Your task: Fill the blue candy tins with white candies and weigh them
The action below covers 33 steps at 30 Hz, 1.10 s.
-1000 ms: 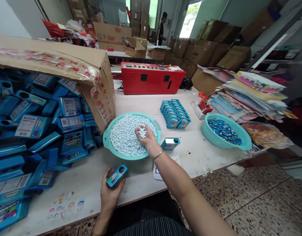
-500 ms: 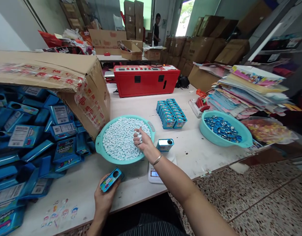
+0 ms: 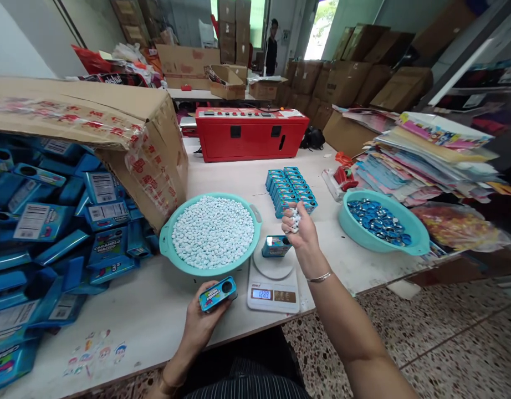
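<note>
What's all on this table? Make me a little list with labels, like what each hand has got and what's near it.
Left: the left hand grips a blue tin near the table edge
Right: the right hand clutches a handful of white candies, raised beside the tin on the scale
Weighing: scale, display lit
Big bowl: teal basin heaped with the same candies
Other bowl: second basin holding blue caps
Behind: rows of tins, red machine, cardboard box
</note>
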Motion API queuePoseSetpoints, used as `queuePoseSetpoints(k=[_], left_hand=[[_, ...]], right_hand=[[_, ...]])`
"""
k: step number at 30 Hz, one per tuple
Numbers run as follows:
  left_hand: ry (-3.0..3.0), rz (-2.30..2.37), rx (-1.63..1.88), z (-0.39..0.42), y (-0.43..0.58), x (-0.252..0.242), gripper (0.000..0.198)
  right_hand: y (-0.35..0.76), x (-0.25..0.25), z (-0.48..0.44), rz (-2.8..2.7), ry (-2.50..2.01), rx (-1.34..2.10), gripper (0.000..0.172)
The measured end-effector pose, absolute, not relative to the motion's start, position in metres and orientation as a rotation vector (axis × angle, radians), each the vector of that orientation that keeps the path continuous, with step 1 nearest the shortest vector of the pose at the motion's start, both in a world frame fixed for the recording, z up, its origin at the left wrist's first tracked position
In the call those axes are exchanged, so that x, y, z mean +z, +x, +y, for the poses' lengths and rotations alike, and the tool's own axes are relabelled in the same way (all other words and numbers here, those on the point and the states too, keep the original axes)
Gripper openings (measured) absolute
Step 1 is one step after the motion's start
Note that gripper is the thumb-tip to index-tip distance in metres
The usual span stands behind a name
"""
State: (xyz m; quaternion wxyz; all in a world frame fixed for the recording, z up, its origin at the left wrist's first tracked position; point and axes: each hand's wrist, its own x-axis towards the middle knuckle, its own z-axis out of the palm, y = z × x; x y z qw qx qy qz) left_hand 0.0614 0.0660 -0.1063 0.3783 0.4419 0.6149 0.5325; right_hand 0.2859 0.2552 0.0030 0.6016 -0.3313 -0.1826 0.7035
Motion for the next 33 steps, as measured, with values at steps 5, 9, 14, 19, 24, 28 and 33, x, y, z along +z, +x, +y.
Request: queuePoseSetpoints(k=[5,9,14,19,24,28,33], left_hand=[[1.035,1.636,1.363,0.064,0.062,-0.118,0.052],[0.935,1.713,1.369,0.059,0.055,-0.122,0.058],[0.867,1.778,1.367,0.055,0.051,-0.122,0.060],[0.861,1.771,1.387,0.053,0.052,-0.124,0.057],[0.872,1.781,1.399,0.054,0.052,-0.126,0.056],[0.872,1.778,1.400,0.054,0.052,-0.125,0.056],[0.882,1.792,1.408,0.054,0.052,-0.128,0.056]], right_hand=[[0.294,-0.014,0.253,-0.460,-0.878,1.328,0.037],[0.292,-0.020,0.251,-0.477,-0.937,1.252,0.039],[0.291,-0.020,0.247,-0.512,-0.946,1.182,0.036],[0.292,-0.020,0.245,-0.467,-0.959,1.184,0.028],[0.292,-0.018,0.244,-0.467,-0.971,1.189,0.026],[0.291,-0.018,0.244,-0.498,-0.956,1.167,0.028],[0.291,-0.020,0.244,-0.472,-0.963,1.165,0.029]])
